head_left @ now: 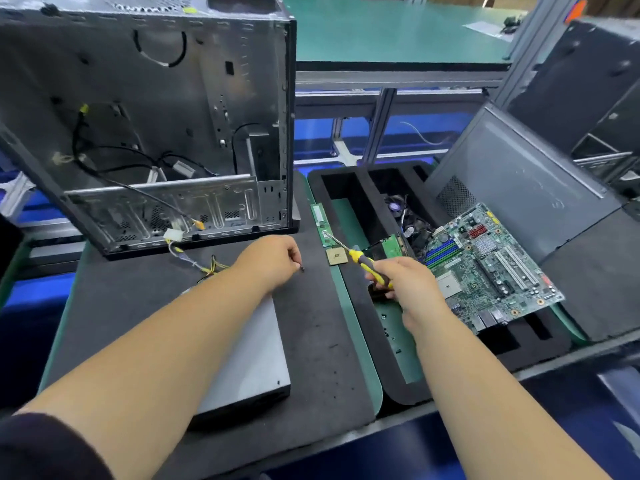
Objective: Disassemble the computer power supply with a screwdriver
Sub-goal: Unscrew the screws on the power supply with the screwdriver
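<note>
Both bare forearms reach up from the bottom of the frame toward its middle. The left hand (pixel 273 261) sits palm-down at centre, wrist slightly bent, its fingers curled and pinching a small dark screw (pixel 302 269) at the fingertips, just above the dark foam mat (pixel 318 323) that covers the counter. The left forearm crosses over the power supply (pixel 252 358), a grey metal box lying flat on the mat at lower centre-left, with most of its top hidden by the arm. A bundle of yellow and black wires (pixel 207 266) shows just beyond the box, near the wrist.

The right hand (pixel 408 285), right of centre, has its fingers wrapped around the yellow-and-black handle of the screwdriver (pixel 367 265). The shaft points up and to the left, its tip over a green memory stick (pixel 321 225) lying at the edge of the black foam tray (pixel 356 299). A small square processor chip (pixel 337 256) lies just below the shaft.

An open metal computer case (pixel 156 116) stands in the upper left, its inside facing the camera with loose cables hanging within. A green motherboard (pixel 491 265) rests tilted on the tray at right, and a grey side panel (pixel 519 181) leans behind it.
</note>
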Motion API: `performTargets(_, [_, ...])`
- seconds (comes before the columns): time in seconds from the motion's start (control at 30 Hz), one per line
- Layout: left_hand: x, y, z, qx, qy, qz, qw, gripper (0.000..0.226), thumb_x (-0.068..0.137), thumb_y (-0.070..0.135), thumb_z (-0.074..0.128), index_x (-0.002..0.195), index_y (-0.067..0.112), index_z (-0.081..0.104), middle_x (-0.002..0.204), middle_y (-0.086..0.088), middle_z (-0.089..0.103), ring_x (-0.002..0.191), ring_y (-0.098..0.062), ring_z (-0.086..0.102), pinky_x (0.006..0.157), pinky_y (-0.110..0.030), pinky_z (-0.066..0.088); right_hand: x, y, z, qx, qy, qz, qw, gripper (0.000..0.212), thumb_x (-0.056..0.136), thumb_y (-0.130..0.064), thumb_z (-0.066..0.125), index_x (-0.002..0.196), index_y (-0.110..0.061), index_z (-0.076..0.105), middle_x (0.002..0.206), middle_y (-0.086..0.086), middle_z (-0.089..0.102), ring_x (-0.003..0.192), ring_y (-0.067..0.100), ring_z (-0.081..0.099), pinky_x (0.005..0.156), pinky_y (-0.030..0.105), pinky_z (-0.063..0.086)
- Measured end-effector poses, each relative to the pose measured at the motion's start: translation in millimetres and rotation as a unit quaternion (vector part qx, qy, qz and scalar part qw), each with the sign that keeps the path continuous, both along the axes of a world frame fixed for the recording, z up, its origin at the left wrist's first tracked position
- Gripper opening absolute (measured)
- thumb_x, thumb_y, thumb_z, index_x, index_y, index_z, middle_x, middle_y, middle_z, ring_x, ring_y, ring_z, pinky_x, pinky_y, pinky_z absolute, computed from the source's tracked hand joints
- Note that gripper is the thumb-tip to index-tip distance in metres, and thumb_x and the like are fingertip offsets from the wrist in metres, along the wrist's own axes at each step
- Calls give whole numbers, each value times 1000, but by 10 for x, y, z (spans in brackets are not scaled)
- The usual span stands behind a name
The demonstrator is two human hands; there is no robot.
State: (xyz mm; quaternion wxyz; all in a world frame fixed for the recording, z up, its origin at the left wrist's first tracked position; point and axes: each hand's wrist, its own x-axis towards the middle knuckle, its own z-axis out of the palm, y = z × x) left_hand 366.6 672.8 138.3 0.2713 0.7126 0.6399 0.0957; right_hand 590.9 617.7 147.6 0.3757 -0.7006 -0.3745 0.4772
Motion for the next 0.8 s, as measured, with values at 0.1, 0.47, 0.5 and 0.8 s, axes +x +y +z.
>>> performTargets(0.1, [17, 267, -92, -44, 65, -50, 996, 15, 87, 15, 66, 79, 28, 63, 95, 6, 66, 98, -19, 62, 88, -34, 52, -1, 48, -46, -30, 30, 5, 999, 11, 83, -24, 68, 77, -19, 76, 88, 5, 77, 91, 20, 57, 69, 32, 33])
performTargets(0.47, [77, 550, -273, -98, 103, -86, 986, 5, 86, 25, 72, 84, 24, 69, 88, 6, 69, 92, -18, 65, 79, -28, 53, 81, 96, -163, -15, -16, 24, 999, 20, 89, -6, 68, 94, -25, 65, 93, 6, 68, 74, 11, 65, 60, 21, 50])
performTargets(0.5, [74, 549, -259, -105, 98, -83, 986, 4, 88, 22, 71, 84, 23, 68, 89, 6, 70, 92, -17, 66, 79, -29, 53, 95, 89, -169, -23, -34, 27, 999, 20, 88, -8, 70, 101, -23, 66, 99, 9, 68, 82, 17, 66, 69, 28, 53])
performTargets(0.8, [83, 329, -33, -20, 33, -6, 999, 15, 89, 18, 61, 78, 28, 63, 81, 13, 62, 88, -16, 61, 76, -29, 47, 412, 28, -171, -54, -210, 58, 975, 20, 79, -12, 67, 88, -25, 56, 85, 2, 66, 77, 22, 64, 74, 39, 52])
